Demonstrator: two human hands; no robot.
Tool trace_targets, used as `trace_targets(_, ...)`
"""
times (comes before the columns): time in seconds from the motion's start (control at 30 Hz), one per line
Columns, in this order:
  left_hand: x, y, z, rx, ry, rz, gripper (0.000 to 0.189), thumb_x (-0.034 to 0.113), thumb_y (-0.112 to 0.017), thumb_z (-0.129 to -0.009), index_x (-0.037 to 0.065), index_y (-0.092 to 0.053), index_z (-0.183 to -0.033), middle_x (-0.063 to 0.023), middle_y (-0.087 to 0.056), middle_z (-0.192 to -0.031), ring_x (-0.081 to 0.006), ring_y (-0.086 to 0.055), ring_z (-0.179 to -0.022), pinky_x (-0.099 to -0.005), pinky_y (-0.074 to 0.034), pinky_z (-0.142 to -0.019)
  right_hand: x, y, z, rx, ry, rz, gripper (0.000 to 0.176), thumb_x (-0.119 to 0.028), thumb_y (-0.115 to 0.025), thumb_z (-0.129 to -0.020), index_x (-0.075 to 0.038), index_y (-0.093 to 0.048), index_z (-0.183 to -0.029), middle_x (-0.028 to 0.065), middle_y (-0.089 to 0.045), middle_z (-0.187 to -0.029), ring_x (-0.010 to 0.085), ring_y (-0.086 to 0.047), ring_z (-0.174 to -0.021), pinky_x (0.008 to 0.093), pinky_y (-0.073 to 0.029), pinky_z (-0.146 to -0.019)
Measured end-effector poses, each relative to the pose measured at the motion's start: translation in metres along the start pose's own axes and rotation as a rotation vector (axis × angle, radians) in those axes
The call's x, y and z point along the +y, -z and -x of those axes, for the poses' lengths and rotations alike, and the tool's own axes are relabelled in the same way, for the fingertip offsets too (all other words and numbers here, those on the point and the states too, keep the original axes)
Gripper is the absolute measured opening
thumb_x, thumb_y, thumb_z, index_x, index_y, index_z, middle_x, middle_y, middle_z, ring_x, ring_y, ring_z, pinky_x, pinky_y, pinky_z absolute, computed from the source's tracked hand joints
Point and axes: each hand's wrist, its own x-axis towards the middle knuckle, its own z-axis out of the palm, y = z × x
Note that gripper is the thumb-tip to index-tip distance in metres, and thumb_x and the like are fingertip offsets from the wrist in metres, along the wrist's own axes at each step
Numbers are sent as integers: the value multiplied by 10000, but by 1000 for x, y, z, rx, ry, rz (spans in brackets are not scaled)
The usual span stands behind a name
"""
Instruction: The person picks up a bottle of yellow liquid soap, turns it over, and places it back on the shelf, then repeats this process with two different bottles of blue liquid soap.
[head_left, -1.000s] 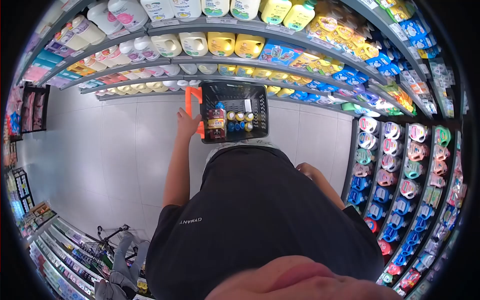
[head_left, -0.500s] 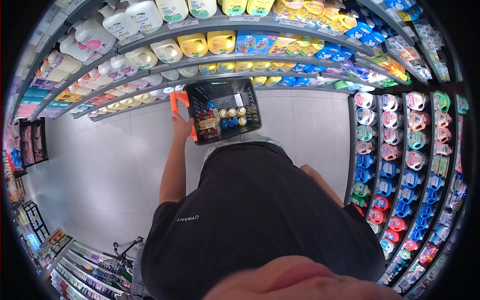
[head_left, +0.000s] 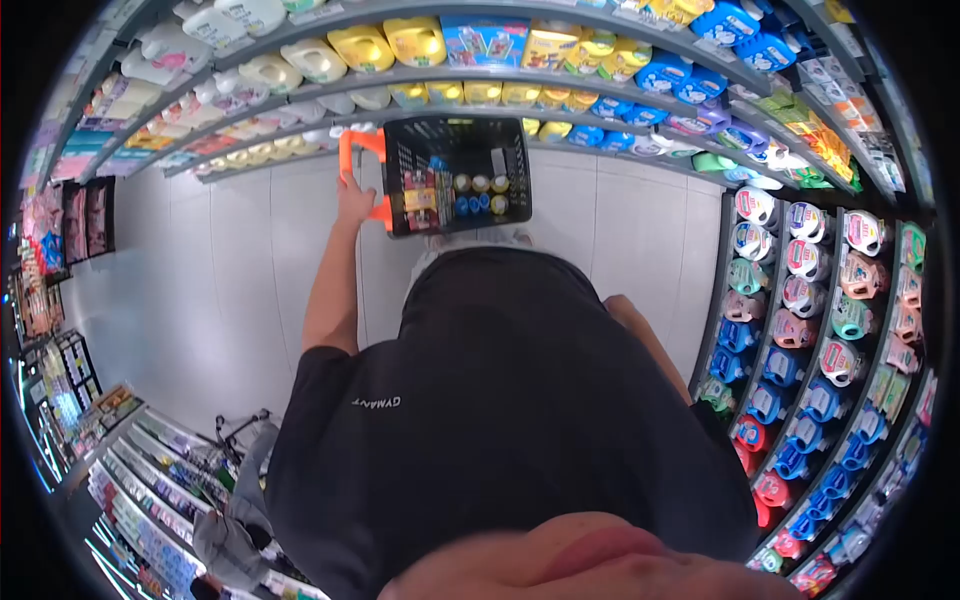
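My left hand (head_left: 354,203) is closed around the orange handle (head_left: 347,157) of a black shopping basket (head_left: 455,135). The basket hangs in front of my body, over the floor. Inside it, on the left, lie red packages with a yellow label (head_left: 420,199). Several small bottles or cans with pale and blue tops (head_left: 481,184) stand beside them, with a white label on the basket's right inner wall. Near my right side my right hand (head_left: 619,306) is partly visible, apart from the basket; its fingers are hidden.
Shelves of white, yellow and blue bottles (head_left: 415,42) curve across the front. On the right is a shelf rack with rows of detergent bottles (head_left: 803,260). At the lower left are a cart (head_left: 240,432), a person in grey (head_left: 228,548) and more shelves. Pale tiles (head_left: 215,300) cover the floor.
The basket and my left hand appear higher in the view, with the handle still held. The front shelves have shifted, and more of the person at the lower left shows.
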Motion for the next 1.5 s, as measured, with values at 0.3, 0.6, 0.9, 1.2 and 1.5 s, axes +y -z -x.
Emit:
trace_targets(0.3,57,-49,19,4,-10,-262,1081,312,-696,-800,-153,-57,-1538,-421,-76,-1590,-542,-89,-1503,-492,-137,-1256,90,61,2,-29,-148,-164,320,-234,-468,-978,-50,-651,-1166,129,-730,-1002,264,-679,-726,411,-538,-648)
trace_targets(0.6,86,-55,25,-65,-23,-204,1141,364,-727,-791,-135,-39,-1551,-398,-38,-1611,-517,-53,-1522,-481,-118,-1261,100,62,2,9,-197,-187,269,-225,-502,-980,-71,-646,-1148,119,-726,-976,247,-646,-674,408,-521,-607)
trace_targets(0.9,63,-83,20,-83,-74,-223,1226,531,-746,-813,-100,-16,-1569,-361,7,-1633,-496,-27,-1531,-518,-107,-1259,103,55,-46,-9,232,171,116,-56,-568,-906,-63,-682,-884,97,-699,-791,217,-654,-611,396,-529,-500)
trace_targets(1.2,141,-71,84,27,194,-211,972,363,-674,-849,-27,-172,-1584,-335,16,-1643,-497,-27,-1534,-591,-121,-1230,49,78,-93,-23,439,456,214,-171,-575,-953,-56,-706,-1077,87,-753,-935,232,-748,-802,383,-574,-600)
trace_targets(1.5,108,-86,116,-49,-217,157,648,215,-625,-818,3,-456,-1406,-346,-454,-1419,-506,-547,-1202,-524,-491,-988,-20,78,-70,18,77,97,285,-222,-544,-960,-18,-647,-1129,120,-756,-1008,272,-728,-716,402,-567,-601)
